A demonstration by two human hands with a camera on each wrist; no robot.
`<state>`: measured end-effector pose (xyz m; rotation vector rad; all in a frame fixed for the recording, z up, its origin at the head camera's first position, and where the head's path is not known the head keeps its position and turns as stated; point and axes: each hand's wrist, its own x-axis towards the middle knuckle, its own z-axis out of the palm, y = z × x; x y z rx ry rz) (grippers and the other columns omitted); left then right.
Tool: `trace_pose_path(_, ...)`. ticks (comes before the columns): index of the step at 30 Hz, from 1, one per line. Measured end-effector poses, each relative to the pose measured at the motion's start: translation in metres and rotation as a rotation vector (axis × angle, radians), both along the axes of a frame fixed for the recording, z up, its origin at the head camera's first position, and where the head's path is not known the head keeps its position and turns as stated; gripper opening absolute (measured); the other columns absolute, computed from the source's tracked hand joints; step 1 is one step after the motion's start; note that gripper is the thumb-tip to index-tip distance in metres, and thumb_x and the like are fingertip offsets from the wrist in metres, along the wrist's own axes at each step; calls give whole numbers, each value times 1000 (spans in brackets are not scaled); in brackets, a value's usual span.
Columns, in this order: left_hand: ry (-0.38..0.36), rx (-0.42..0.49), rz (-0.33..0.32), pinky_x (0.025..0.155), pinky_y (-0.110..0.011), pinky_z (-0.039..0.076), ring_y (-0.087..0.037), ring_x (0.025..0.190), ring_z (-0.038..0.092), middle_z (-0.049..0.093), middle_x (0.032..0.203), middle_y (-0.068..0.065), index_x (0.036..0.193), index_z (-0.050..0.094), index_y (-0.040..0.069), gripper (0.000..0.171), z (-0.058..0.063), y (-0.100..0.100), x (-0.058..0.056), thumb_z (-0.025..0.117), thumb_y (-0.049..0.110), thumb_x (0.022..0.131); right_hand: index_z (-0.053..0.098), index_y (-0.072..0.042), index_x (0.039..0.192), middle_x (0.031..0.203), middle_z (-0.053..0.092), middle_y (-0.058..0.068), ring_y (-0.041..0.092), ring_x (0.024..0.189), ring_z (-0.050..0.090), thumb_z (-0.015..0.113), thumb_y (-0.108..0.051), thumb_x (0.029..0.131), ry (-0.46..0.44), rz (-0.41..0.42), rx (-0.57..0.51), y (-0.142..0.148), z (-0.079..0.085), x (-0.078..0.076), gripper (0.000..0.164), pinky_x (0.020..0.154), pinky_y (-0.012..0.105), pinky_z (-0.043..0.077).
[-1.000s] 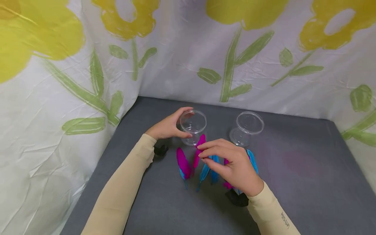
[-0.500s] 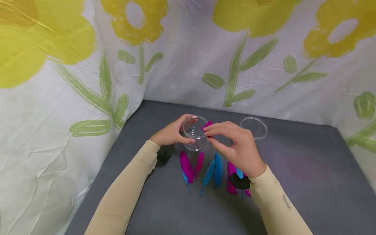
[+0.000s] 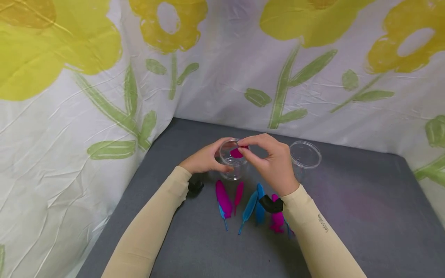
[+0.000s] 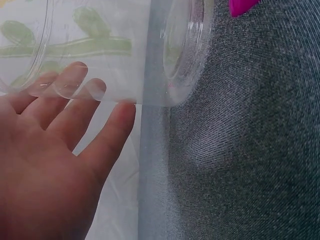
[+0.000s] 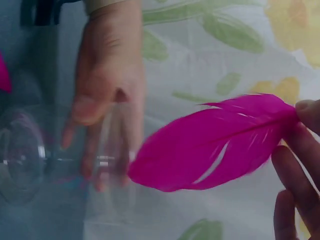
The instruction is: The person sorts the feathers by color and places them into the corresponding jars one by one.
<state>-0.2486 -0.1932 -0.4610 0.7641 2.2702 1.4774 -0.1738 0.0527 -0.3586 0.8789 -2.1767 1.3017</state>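
A clear round plastic jar [image 3: 232,174] stands upright on the grey table. My left hand [image 3: 206,158] holds it from the left, thumb in front and fingers behind. In the left wrist view, the fingers [image 4: 117,122] lie along the jar's wall. My right hand [image 3: 272,160] is above the jar's mouth, pinching a magenta feather [image 5: 215,145] at one end between thumb and fingertips. The feather's free end points down at the jar's opening in the right wrist view.
Nearer on the table lie a purple-and-blue feather [image 3: 224,200], a small pink feather [image 3: 238,195], blue feathers [image 3: 248,208] and a magenta feather [image 3: 277,216], partly hidden by the right wrist. A second clear jar [image 3: 306,155] stands to the right. A flowered cloth [image 3: 222,77] hangs behind.
My right hand has carried the magenta feather up and left, from above the other feathers to over the jar's mouth. My left hand has kept its hold on the jar.
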Motion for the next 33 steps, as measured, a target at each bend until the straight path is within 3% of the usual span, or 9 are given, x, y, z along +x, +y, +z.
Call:
trace_pose_path(5, 4, -3, -12, 127, -56, 40, -12, 151, 47, 49, 161, 16, 162, 39, 39, 87, 2, 1, 0, 88, 35, 90, 85, -18, 109, 105, 83, -3, 15, 101, 76, 88, -11, 91, -49, -60, 27, -4, -16, -6, 19, 85, 19, 58)
trace_pose_path(14, -15, 27, -16, 126, -51, 44, -13, 148, 49, 50, 160, 14, 162, 38, 36, 88, 3, -1, 1, 89, 29, 90, 84, -20, 110, 110, 82, -4, 16, 103, 73, 86, -14, 93, -80, -109, 105, -8, -32, -17, 18, 81, 31, 60)
trace_pose_path(21, -22, 11, -5, 127, -48, 43, -16, 153, 47, 48, 162, 13, 164, 36, 35, 91, 2, -3, 1, 89, 33, 90, 83, -17, 114, 125, 80, -1, 20, 118, 67, 85, -18, 95, -122, -91, 207, -9, -45, -23, 19, 95, 45, 61)
trace_pose_path(27, -12, -27, 3, 125, -52, 43, -13, 152, 45, 45, 165, 14, 166, 34, 35, 95, 1, -2, 0, 89, 40, 89, 82, -18, 119, 130, 78, 0, 21, 123, 65, 85, -20, 95, -132, -109, 250, -4, -48, -14, 24, 98, 47, 61)
trace_pose_path(33, -12, 21, -29, 124, -54, 44, -23, 153, 45, 46, 167, 0, 167, 34, 20, 96, 0, -2, -3, 89, 31, 89, 82, -16, 116, 129, 78, 0, 21, 120, 66, 89, -16, 91, -58, -105, 226, 0, -48, 8, 25, 93, 46, 64)
